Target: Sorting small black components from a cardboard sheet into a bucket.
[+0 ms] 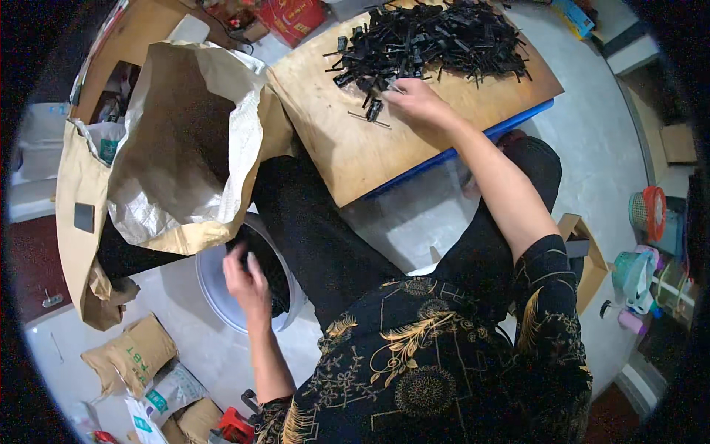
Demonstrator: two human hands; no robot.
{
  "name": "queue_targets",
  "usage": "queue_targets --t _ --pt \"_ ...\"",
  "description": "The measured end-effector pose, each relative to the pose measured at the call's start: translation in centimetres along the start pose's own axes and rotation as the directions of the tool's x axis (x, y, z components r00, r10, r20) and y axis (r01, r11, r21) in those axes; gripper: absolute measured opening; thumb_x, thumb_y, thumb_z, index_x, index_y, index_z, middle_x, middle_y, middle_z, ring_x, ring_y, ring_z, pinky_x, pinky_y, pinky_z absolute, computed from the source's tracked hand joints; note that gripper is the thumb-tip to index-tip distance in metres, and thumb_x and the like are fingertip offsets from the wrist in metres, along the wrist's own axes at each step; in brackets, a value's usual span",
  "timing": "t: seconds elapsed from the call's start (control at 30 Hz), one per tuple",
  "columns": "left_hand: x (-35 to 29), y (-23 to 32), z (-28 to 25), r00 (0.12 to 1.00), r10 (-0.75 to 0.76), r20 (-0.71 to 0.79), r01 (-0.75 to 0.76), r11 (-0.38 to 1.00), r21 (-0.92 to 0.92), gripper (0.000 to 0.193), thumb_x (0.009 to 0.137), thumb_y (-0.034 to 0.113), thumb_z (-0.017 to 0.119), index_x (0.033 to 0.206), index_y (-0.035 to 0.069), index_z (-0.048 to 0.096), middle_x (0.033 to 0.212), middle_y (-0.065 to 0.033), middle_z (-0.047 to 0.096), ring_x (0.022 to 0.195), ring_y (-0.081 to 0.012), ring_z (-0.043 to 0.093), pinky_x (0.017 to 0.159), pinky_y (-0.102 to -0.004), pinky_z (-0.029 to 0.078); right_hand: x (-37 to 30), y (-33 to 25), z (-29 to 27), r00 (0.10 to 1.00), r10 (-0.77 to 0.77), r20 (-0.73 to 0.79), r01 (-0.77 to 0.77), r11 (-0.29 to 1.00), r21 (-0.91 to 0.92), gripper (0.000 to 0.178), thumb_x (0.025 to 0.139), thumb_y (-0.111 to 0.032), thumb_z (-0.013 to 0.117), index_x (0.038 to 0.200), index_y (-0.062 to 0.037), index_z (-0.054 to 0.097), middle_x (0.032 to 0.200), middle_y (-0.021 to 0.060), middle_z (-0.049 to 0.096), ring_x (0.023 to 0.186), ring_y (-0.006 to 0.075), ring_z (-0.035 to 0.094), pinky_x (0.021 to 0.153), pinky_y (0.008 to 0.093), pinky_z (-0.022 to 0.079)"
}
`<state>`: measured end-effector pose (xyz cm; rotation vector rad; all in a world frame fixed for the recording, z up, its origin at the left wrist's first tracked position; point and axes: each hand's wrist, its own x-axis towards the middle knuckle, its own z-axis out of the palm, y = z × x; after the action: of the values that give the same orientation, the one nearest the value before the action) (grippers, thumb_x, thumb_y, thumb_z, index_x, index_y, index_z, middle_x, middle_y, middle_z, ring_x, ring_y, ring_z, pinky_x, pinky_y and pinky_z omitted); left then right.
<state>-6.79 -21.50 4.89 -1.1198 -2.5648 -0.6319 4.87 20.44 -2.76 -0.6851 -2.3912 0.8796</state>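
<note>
A heap of small black plastic parts with thin prongs point(444, 41) covers the far side of a wooden board point(318, 140). At the heap's near edge is my right hand point(421, 102), its fingers drawn together among the parts; what they grip is hidden. Just left of it, one loose black part point(375, 111) lies on the bare wood. My left hand point(248, 283) hovers over a white bucket point(211, 285) holding dark pieces. Its fingers look apart, slightly blurred, with nothing visible between them.
A large open paper sack with a pale lining point(166, 211) stands left of the board, above the bucket. Brown packages point(137, 354) lie on the floor at lower left. A blue edge point(444, 157) shows under the board. An open cardboard box point(592, 270) sits at my right.
</note>
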Motion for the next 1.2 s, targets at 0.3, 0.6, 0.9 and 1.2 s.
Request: queue_targets --t 0.3,0.6,0.9,1.2 --pt "7.8 14.2 5.5 0.727 0.048 0.685 0.658 0.233 -0.716 0.039 0.091 0.026 0.048 0.12 0.0 0.043 0.092 -0.0088 0.059 0.066 -0.0105 0.055 0.05 -0.0177 0.039 -2.0 -3.7 -3.5 0.856 0.231 0.462 -0.47 0.721 0.509 0.015 0.088 -0.024 0.052 0.083 -0.0108 0.053 0.056 -0.0074 0.038 0.047 0.0035 0.034 0.04 0.0197 0.028" --pt "11.3 16.2 11.4 0.412 0.556 0.722 0.911 -0.245 -0.331 0.035 0.089 0.035 0.05 0.106 0.004 0.052 0.086 -0.0133 0.06 0.052 -0.0079 0.045 0.044 -0.0172 0.036 -8.4 -8.1 -6.7 0.936 -0.303 0.177 0.3 0.953 0.042 0.03 0.081 -0.011 0.057 0.11 -0.0114 0.055 0.087 0.0138 0.062 0.076 0.0274 0.062 0.065 0.0319 0.05" --pt "10.0 17.5 12.0 0.288 0.705 0.648 0.955 -0.263 -0.139 0.027 0.09 0.025 0.05 0.103 0.001 0.054 0.085 -0.0161 0.06 0.051 -0.0105 0.048 0.044 -0.016 0.039 -10.2 -7.0 -8.3 0.849 -0.513 0.124 0.527 0.841 -0.124 0.04 0.074 -0.013 0.056 0.114 -0.019 0.052 0.077 0.0056 0.063 0.063 0.0229 0.062 0.05 0.0336 0.05" --pt "10.2 18.5 12.5 0.495 0.479 0.725 0.863 -0.178 -0.472 0.032 0.087 0.014 0.055 0.116 0.004 0.046 0.083 -0.0124 0.061 0.064 -0.0141 0.061 0.051 -0.0183 0.047 -10.4 -7.0 -6.4 0.994 0.037 0.104 -0.078 0.905 0.419 0.03 0.088 -0.019 0.05 0.117 -0.0082 0.047 0.066 0.0022 0.055 0.059 0.01 0.055 0.056 0.0245 0.043"
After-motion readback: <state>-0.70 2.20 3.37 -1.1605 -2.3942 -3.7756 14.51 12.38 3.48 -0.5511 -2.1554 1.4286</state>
